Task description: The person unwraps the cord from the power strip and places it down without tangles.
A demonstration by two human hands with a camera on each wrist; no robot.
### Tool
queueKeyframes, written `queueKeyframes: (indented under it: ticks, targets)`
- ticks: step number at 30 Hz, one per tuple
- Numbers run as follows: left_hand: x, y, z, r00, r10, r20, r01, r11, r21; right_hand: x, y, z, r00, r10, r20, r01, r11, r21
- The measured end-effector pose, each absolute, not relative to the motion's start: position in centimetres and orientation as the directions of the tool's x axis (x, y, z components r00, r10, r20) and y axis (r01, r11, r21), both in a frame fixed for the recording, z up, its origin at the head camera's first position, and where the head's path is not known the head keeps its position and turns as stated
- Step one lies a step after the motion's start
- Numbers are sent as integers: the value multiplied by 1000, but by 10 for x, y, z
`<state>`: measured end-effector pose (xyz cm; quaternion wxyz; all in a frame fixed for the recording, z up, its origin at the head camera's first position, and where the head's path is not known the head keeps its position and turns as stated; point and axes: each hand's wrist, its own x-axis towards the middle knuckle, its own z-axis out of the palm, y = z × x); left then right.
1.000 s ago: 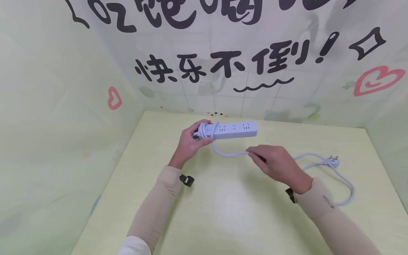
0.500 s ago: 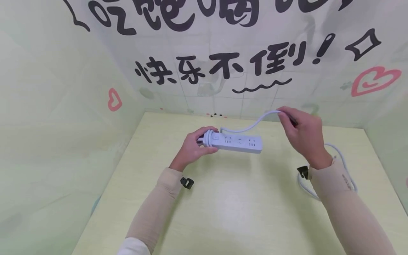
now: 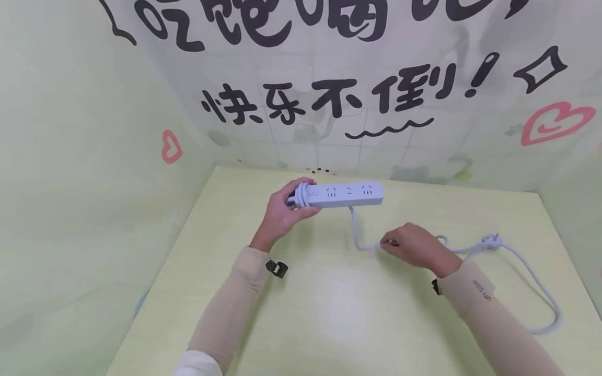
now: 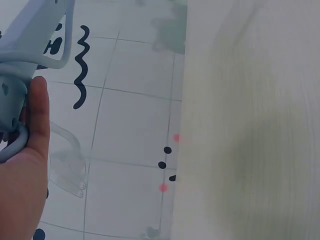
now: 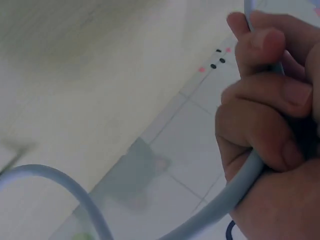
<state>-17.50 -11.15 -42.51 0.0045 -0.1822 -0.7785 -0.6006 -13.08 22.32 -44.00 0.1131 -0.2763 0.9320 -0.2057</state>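
While the left hand (image 3: 282, 211) grips the wrapped end of the power strip (image 3: 345, 194) above the worktop's (image 3: 329, 313) far edge, the right hand (image 3: 416, 248) pinches its cord (image 3: 354, 230) nearby. At the left wrist, the thumb (image 4: 37, 120) presses the strip's end (image 4: 10, 102). At the right wrist, curled fingers (image 5: 260, 105) clamp the cord (image 5: 235, 192).

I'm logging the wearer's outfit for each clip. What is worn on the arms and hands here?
Both arms wear snug beige sleeves; the left sleeve shows a white cuff near the elbow, the right sleeve small dark print. A dark strap clip sits at each wrist. The left hand and right hand are bare.

one power strip (image 3: 345, 194), one cord (image 3: 527, 263), two hands
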Motion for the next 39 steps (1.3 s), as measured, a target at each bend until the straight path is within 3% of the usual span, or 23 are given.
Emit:
queueKeyframes:
  ticks: [5,14,18,25,28,32,39]
  targets:
    - [-177,-108,-432,-947,255,196,257,238,937,-117,211,-432,-760,-635,-138,-520,721,-459]
    - [-179,-104,-431,-944,270,191,253,218,943,-115,206,-434,-791,-611,-16,-564,740,-367]
    - [-178,-106,-431,-944,274,185,250,227,941,-119,196,-434,-818,-575,17,-519,724,-453]
    - [-174,-105,-429,-942,279,187,250,213,945,-122,170,-432,-917,-399,-5,-285,662,-693]
    - [-172,-102,-430,-936,296,188,254,203,946,-122,162,-436,-940,-341,-13,-189,553,-812]
    - [-170,-99,-432,-923,348,161,247,217,944,-122,153,-442,-947,-320,-29,-66,281,-957]
    - [-170,-100,-434,-934,343,104,192,233,953,-120,153,-441,-943,-326,-73,79,-7,-997]
